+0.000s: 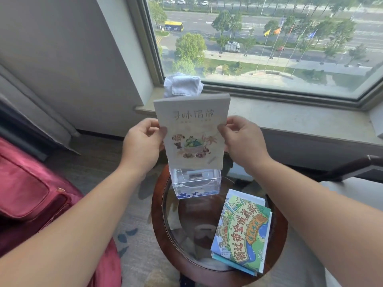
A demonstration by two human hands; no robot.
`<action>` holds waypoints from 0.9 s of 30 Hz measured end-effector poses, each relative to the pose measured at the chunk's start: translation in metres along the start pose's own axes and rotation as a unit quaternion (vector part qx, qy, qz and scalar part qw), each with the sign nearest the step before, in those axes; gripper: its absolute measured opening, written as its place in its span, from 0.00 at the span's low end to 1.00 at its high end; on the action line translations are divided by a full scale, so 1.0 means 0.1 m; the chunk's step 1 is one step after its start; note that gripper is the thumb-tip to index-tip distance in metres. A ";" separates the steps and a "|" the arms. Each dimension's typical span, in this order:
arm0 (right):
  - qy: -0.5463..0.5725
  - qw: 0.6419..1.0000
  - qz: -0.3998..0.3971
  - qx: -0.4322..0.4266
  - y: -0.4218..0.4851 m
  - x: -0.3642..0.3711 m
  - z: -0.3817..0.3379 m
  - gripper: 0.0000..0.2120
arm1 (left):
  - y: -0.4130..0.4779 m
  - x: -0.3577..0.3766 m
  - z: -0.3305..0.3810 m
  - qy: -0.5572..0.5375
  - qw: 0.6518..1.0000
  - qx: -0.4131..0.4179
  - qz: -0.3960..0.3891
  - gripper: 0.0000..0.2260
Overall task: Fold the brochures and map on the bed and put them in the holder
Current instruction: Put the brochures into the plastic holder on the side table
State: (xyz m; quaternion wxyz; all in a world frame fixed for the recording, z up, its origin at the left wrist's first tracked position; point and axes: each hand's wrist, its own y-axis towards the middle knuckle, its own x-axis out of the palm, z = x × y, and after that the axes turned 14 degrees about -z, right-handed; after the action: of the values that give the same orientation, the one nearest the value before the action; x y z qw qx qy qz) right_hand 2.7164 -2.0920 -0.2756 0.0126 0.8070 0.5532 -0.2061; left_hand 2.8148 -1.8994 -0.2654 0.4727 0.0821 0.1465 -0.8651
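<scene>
A folded beige brochure [192, 131] with a food picture stands upright in the air, its lower edge just above the clear plastic holder [195, 183]. My left hand [143, 141] pinches its left edge and my right hand [242, 139] pinches its right edge. The holder stands at the back of a round glass-topped table [163, 220] and looks empty. A folded colourful map [242, 230] lies on a small stack of other folded papers at the table's right side.
A stone windowsill [290, 119] runs behind the table, with a crumpled white cloth [182, 84] on it. A red fabric seat [31, 195] is at the left. A dark chair arm [352, 168] juts in at the right.
</scene>
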 end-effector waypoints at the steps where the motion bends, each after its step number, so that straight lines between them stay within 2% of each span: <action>1: -0.007 1.000 0.007 -0.014 0.04 -0.02 -0.06 0.05 | 0.04 -0.01 0.03 -0.002 1.000 0.011 0.014 0.05; 5: -0.044 0.997 0.040 -0.043 0.18 -0.07 -0.16 0.06 | 0.16 0.01 0.09 -0.006 0.998 0.041 0.047 0.03; 10: -0.059 0.997 0.039 -0.030 0.29 -0.06 -0.09 0.06 | 0.25 0.05 -0.01 0.003 0.997 0.039 0.068 0.05; 20: -0.056 0.998 0.015 -0.002 0.34 0.04 0.09 0.06 | 0.29 0.05 -0.24 0.010 0.998 0.015 0.058 0.04; 27: -0.114 0.993 -0.003 0.027 0.35 0.12 0.35 0.06 | 0.28 0.15 -0.48 0.009 0.999 -0.018 0.042 0.05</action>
State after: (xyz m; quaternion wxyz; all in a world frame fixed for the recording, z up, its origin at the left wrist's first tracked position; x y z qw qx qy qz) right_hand 2.7406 -2.1037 -0.3195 0.0529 0.7767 0.5448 -0.3116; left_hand 2.8300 -1.9096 -0.3201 0.5091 0.0872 0.1624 -0.8407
